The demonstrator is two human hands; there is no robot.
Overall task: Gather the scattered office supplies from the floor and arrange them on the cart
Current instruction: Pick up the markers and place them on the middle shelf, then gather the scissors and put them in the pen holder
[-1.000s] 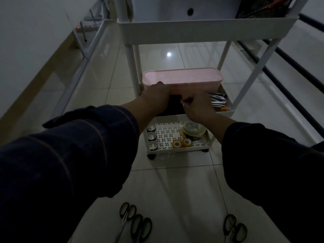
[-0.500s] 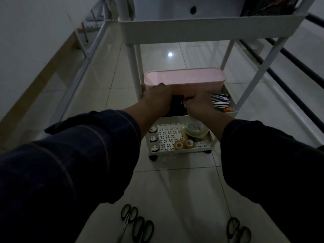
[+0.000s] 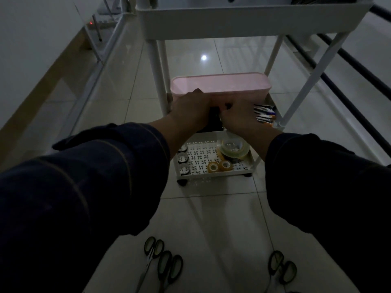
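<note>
A white three-tier cart (image 3: 232, 22) stands ahead of me. On its middle shelf lies a long pink box (image 3: 232, 85), with several pens (image 3: 264, 114) to the right of it. My left hand (image 3: 190, 111) and my right hand (image 3: 239, 119) meet just in front of the pink box, both curled around a black object (image 3: 214, 123) that is mostly hidden between them. The bottom shelf (image 3: 203, 157) carries a large clear tape roll (image 3: 232, 148), two small orange tape rolls (image 3: 219, 166) and three round dark items (image 3: 183, 158). Two pairs of scissors (image 3: 167, 265) and a third pair (image 3: 281, 269) lie on the floor.
The scene is dim. A pale wall with a wooden skirting runs along the left, beside a metal frame (image 3: 101, 49). Dark railing bars (image 3: 349, 70) cross the right side. The glossy floor tiles (image 3: 211, 218) stretch between the cart and the scissors.
Both hands have stayed at the middle shelf with only slight shifts of the fingers. My view has tilted a little, so the cart sits slightly higher and farther right.
</note>
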